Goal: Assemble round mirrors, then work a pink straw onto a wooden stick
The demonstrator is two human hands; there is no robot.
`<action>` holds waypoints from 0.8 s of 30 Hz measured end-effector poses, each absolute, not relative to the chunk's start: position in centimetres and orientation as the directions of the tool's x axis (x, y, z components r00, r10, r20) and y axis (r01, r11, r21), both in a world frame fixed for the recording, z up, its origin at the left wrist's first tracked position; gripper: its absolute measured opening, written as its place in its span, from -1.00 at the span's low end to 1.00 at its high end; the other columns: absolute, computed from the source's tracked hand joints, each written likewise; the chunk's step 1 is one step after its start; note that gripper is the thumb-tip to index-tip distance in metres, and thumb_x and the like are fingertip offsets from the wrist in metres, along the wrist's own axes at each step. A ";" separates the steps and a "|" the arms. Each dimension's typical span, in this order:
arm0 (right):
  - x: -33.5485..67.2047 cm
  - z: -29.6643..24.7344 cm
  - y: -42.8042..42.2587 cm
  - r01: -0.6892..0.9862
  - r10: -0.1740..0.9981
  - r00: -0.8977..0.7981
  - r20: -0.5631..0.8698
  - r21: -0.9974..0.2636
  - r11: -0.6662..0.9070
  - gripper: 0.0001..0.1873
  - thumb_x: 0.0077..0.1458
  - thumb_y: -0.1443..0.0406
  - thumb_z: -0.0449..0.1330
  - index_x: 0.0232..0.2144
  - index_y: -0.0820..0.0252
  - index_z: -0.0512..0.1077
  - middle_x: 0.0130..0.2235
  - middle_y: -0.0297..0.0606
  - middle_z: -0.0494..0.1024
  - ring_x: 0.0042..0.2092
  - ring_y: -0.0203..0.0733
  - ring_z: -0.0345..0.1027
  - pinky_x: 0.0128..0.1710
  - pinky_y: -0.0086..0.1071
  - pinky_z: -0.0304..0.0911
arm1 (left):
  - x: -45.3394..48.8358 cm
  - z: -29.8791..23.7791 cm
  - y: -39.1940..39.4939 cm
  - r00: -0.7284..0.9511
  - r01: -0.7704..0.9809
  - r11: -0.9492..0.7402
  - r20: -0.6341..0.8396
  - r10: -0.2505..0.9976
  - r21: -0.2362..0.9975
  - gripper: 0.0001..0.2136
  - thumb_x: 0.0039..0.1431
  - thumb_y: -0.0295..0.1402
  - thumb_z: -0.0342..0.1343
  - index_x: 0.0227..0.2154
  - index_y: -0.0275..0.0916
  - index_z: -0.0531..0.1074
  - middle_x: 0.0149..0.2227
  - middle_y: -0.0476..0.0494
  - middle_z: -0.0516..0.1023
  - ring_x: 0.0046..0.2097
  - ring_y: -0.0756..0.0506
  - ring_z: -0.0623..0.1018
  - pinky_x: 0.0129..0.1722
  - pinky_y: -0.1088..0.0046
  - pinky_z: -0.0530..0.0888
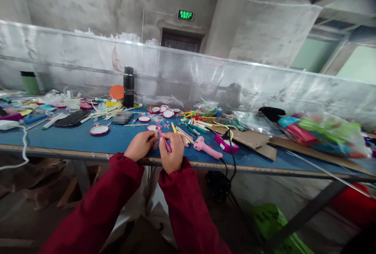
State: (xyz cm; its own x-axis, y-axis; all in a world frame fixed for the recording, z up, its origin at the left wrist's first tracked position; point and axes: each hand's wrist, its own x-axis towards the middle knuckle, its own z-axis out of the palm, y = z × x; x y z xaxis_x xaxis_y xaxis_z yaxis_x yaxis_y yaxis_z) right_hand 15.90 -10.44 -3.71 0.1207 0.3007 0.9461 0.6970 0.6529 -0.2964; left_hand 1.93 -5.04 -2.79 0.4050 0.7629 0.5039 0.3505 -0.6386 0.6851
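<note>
Both my hands rest at the front edge of the blue table (76,140), in dark red sleeves. My right hand (172,152) is closed around a thin magenta stick (164,139) that slants up to the left. My left hand (141,145) is closed too, its fingertips pinching at the upper end of that stick; what else it holds is too small to make out. Just right of my hands lie several coloured sticks (183,132) and a pink glue gun (207,148).
Round red-rimmed mirrors (99,129) and a black phone (72,118) lie left. A black bottle (128,86) stands at the back by a perforated metal screen (182,73). Cardboard (255,140) and plastic bags (323,132) sit right. A green crate (273,222) is under the table.
</note>
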 end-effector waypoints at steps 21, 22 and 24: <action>15.9 -3.8 -10.5 0.700 0.299 0.119 0.947 -0.294 0.651 -0.93 0.19 0.31 0.12 -0.30 0.14 0.41 -0.30 -0.28 0.59 -0.19 -0.16 0.44 0.03 -0.17 0.15 | 1.9 -2.8 -5.0 0.406 0.365 -0.641 0.504 0.763 0.675 -0.73 0.25 -0.19 -0.02 -0.48 -0.23 0.35 -0.52 -0.01 0.47 -0.45 -0.02 0.42 -0.40 0.49 0.30; 15.9 -3.7 -10.5 0.699 0.301 0.114 0.947 -0.291 0.653 -0.94 0.18 0.31 0.12 -0.30 0.14 0.41 -0.30 -0.28 0.59 -0.19 -0.16 0.44 0.03 -0.17 0.15 | 1.9 -2.8 -5.0 0.403 0.369 -0.642 0.507 0.762 0.672 -0.73 0.25 -0.19 -0.02 -0.48 -0.23 0.35 -0.52 -0.01 0.47 -0.45 -0.02 0.42 -0.40 0.49 0.30; 15.9 -3.7 -10.5 0.699 0.306 0.110 0.946 -0.293 0.652 -0.94 0.18 0.31 0.12 -0.31 0.13 0.41 -0.31 -0.29 0.58 -0.20 -0.16 0.43 0.03 -0.17 0.15 | 2.0 -2.8 -5.0 0.402 0.371 -0.644 0.509 0.761 0.669 -0.74 0.25 -0.19 -0.01 -0.49 -0.22 0.35 -0.52 -0.01 0.47 -0.45 -0.02 0.42 -0.40 0.49 0.30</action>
State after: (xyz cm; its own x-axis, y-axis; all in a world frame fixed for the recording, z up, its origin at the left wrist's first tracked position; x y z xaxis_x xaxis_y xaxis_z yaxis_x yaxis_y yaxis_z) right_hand 15.88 -10.53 -3.68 0.1103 0.3063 0.9455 0.6995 0.6519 -0.2928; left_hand 1.95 -5.03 -2.76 0.4020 0.7609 0.5093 0.3707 -0.6438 0.6694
